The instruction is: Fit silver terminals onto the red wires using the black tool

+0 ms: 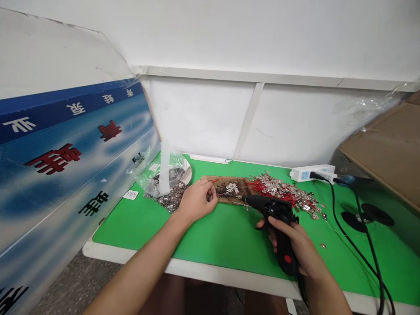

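Observation:
My right hand [295,238] is wrapped round the grip of a black soldering gun [285,218], whose tip points left over a scorched brown board [243,187]. My left hand [198,197] rests at the board's left end, thumb and fingers pinched together; what they hold is too small to make out. A thin red wire lies just beyond those fingers. Small silvery metal pieces [232,188] sit in a cluster on the board, left of the gun's tip. To the right spreads a heap of red wires with metal tabs [285,192].
Behind my left hand lies a clear plastic bag [179,168] with many metal parts. A white power strip [311,173], black cables [357,245] and a black spool [352,221] occupy the right side. A printed panel [75,148] borders the left; a cardboard box [387,148] stands right.

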A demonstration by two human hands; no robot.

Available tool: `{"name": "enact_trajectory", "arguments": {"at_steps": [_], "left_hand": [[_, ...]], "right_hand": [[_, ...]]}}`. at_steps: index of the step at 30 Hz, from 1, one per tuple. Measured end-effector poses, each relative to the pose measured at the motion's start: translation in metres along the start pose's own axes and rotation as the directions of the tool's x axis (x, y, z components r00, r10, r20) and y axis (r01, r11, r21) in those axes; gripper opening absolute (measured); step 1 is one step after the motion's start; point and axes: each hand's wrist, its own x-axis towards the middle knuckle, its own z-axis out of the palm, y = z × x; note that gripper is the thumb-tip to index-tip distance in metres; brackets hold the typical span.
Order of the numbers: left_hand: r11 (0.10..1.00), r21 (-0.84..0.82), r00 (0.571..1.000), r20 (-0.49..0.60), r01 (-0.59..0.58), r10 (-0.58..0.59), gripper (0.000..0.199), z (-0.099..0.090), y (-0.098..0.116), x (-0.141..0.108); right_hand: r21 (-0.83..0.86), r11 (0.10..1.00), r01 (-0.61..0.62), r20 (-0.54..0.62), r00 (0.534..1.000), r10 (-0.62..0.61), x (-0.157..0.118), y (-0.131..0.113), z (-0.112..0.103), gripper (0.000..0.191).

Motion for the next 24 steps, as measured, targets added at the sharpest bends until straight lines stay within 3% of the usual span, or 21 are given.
{"name": "enact_trajectory", "arguments": {"at_steps": [8, 24], "left_hand": [[0.999, -0.006, 0.999, 0.037, 0.031, -0.031, 0.010, 0.0022, -0.0009, 0.0010], [0.999, -0.047, 1.000, 0.004, -0.021, 0.021, 0.004, 0.0037, -0.0013, 0.0049]], "right_hand": [[-0.028, 1.000, -0.011, -0.007, 1.000, 0.011, 0.0002, -0.0029, 0.0001, 0.063], [-0.116, 0.992, -0.042, -0.083, 0.996, 0.032, -0.0076, -0.0060, 0.0065, 0.063]]}}
